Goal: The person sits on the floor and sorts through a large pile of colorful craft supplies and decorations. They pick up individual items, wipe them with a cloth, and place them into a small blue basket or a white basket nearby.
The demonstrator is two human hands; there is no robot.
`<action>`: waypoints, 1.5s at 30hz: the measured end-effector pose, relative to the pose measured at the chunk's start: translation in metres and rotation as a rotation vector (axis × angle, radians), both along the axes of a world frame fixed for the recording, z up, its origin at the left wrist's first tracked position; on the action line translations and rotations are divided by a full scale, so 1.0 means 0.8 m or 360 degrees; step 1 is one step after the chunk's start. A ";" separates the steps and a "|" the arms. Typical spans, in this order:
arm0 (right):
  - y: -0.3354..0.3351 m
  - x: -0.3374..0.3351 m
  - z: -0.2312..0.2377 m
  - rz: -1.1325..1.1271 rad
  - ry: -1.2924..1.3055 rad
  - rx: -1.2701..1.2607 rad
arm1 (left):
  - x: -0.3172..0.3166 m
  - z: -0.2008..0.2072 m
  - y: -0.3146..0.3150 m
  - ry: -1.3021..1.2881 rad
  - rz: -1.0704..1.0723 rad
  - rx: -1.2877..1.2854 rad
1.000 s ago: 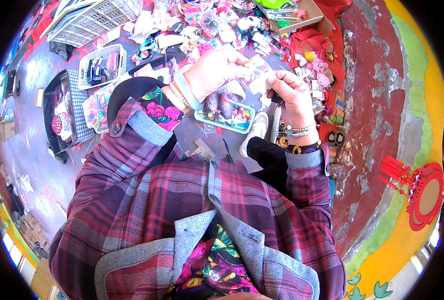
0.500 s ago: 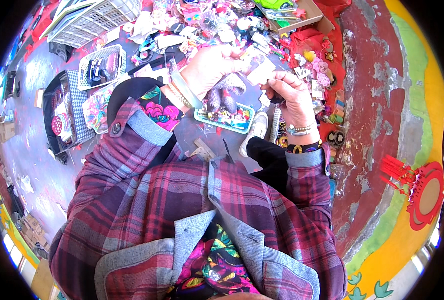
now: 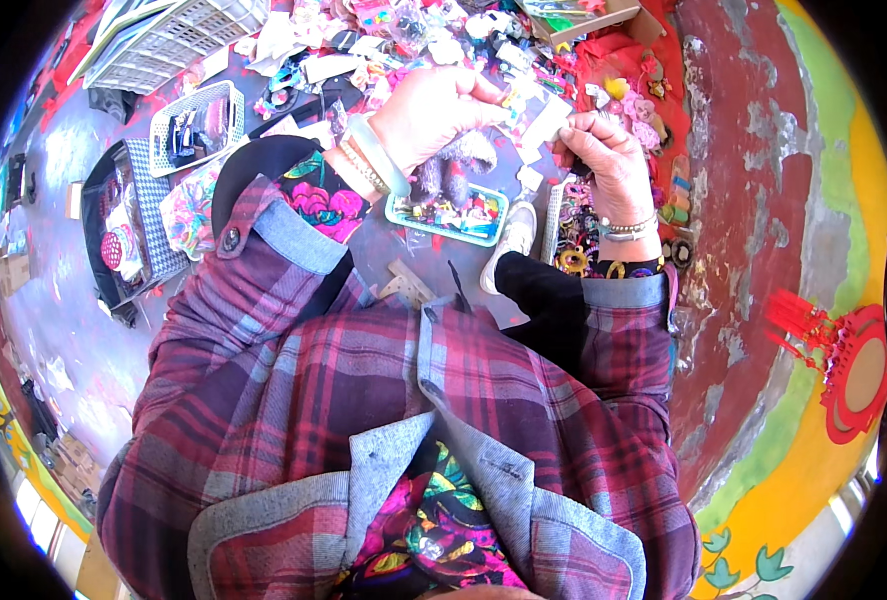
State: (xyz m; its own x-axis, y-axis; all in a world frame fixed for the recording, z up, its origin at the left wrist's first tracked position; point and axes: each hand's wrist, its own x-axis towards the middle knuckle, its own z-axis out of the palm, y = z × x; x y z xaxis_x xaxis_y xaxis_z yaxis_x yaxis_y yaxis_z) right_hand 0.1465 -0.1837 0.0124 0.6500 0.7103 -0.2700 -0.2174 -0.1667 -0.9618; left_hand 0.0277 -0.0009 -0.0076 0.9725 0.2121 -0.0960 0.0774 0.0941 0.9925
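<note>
My left hand point(image 3: 434, 118) is raised over the heap, thumb and fingertips pinched on something pale and partly see-through that I cannot make out. My right hand point(image 3: 609, 160) is closed, its fingertips gripping the edge of a small white card point(image 3: 546, 122). The card sits between the two hands, close to the left fingertips. Below my left hand shows a grey fluffy thing point(image 3: 454, 172); whether it hangs from the hand is unclear. Under that stands a light-blue tray point(image 3: 446, 232) with small colourful pieces.
Ahead spreads a heap of small packaged trinkets point(image 3: 404, 35). To the left are a white basket point(image 3: 196, 130), a checked case point(image 3: 154, 225) and a grey crate point(image 3: 179, 45). On the right, a red cloth point(image 3: 676, 140) carries hair ornaments. A white shoe point(image 3: 512, 245) rests by the tray.
My right hand has shifted right and slightly up, and the white card has moved with it. My left fingers have shifted slightly, and the hands are a little farther apart.
</note>
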 end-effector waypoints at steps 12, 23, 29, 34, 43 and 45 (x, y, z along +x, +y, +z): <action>-0.068 0.039 0.048 -0.0050 -0.0197 -0.0123 | 0.014 0.019 -0.024 -0.0040 -0.0102 -0.0432; -0.145 0.070 -0.113 -0.0104 0.0173 -0.0555 | 0.003 0.068 0.017 -0.0092 0.0343 -0.0880; -0.108 0.097 -0.248 0.0036 0.0381 -0.0766 | -0.014 0.071 0.060 -0.0072 0.0763 -0.0781; -0.075 0.132 -0.321 -0.0183 0.0329 -0.0825 | -0.031 0.058 0.053 0.0146 0.0856 -0.0854; -0.133 0.239 -0.391 -0.0670 0.0062 -0.1164 | -0.013 0.069 0.013 0.0312 0.0736 -0.1100; -0.164 0.260 -0.396 -0.0962 0.0723 -0.0890 | -0.013 0.070 0.004 0.0307 0.0654 -0.1122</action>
